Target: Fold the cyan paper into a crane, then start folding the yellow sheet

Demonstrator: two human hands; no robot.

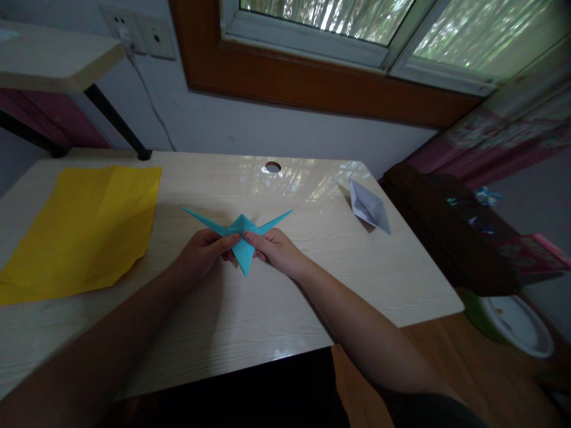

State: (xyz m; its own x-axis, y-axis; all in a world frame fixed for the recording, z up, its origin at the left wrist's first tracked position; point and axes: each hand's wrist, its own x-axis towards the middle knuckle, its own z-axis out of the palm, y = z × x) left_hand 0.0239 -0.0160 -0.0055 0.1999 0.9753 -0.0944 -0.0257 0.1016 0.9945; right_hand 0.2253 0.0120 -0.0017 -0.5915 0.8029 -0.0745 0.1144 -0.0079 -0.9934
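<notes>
A turquoise paper crane (244,252) is held over the middle of the table, pinched from both sides. Two thin points stick out from it to the left and right, a small peak stands at its top, and a broad pointed flap hangs toward me. My left hand (207,246) is closed on its left side, thumb on the front face. On the right side, my right hand (274,246) grips it the same way, the thumbs almost meeting at the middle. The fingers behind the paper are partly hidden.
Yellow paper (89,229) lies on the left of the pale wooden table (276,321). A folded white paper boat (369,207) rests at the right. A shelf (57,56) on black legs stands at the back left. Beyond the right edge are a dark cabinet and a white-rimmed bin (520,324).
</notes>
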